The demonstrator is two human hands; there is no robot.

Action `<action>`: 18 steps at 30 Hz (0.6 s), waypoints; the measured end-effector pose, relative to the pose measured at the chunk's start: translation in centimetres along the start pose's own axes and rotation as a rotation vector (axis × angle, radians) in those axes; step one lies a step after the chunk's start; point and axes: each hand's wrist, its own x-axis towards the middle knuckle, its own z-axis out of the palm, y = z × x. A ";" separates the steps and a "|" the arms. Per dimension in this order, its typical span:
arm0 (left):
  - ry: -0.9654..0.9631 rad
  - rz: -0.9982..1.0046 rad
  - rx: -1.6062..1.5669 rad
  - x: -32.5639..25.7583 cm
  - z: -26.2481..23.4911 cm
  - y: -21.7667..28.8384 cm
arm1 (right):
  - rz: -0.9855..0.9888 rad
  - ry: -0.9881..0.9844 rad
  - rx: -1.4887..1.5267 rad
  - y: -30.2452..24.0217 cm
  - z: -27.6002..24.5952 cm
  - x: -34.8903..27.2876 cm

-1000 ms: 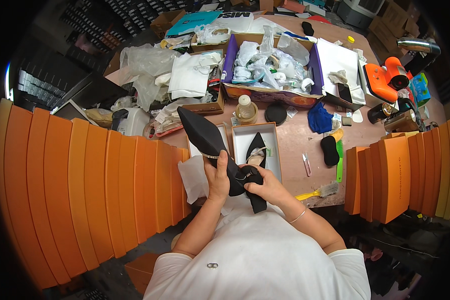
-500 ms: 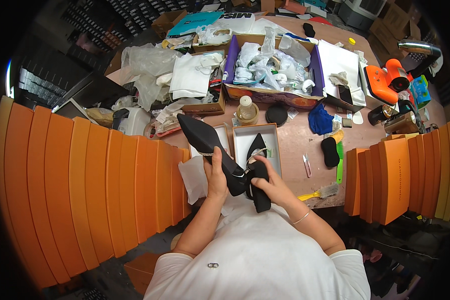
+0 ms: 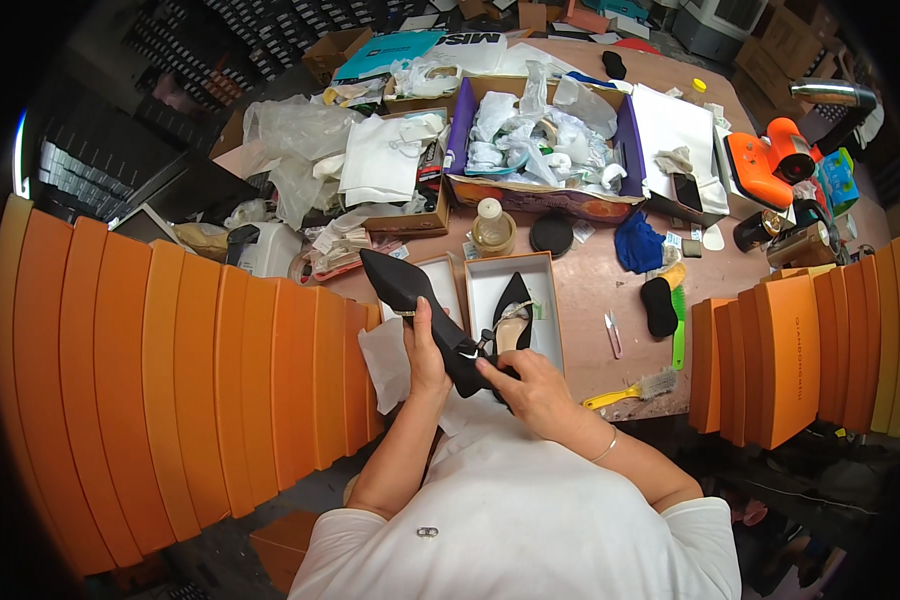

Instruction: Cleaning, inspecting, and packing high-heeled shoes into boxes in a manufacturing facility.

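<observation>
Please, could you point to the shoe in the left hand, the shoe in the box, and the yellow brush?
Held shoe [image 3: 448,341], head view: its middle.
Boxed shoe [image 3: 510,334], head view: pale insole.
Yellow brush [image 3: 618,394], head view: handle.

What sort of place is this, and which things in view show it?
Probably a shoe workroom or packing area: the left hand holds a black pointed shoe, another shoe lies in an open box, and orange boxes line both sides.

Left hand [image 3: 430,355] grips black shoe [image 3: 450,336], toe toward 11 o'clock; right hand [image 3: 535,393] at its heel. From there: second shoe [image 3: 513,291] in open box [image 3: 483,288], 2–3 o'clock; purple carton [image 3: 550,196], 1 o'clock; yellow brush [image 3: 617,395], 4 o'clock.
</observation>
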 end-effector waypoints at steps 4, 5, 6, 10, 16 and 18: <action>-0.054 -0.125 -0.160 0.1 -0.1 3.4 | 0.200 -0.054 0.178 1.6 -0.6 -1.8; -0.069 -0.111 -0.159 0.3 0.0 3.6 | 0.273 0.011 0.290 1.2 -1.2 -1.2; -0.087 -0.106 -0.150 0.0 0.4 4.0 | 0.358 0.079 0.405 0.5 -2.0 -0.6; -0.079 -0.086 -0.094 -0.4 1.2 3.3 | 0.311 0.151 0.463 1.0 -2.1 1.4; -0.145 0.036 0.002 -1.3 1.2 2.4 | 0.416 0.150 0.727 0.0 -0.5 2.0; -0.169 0.140 0.093 -1.4 1.1 1.9 | 0.422 0.149 0.711 0.1 0.0 2.2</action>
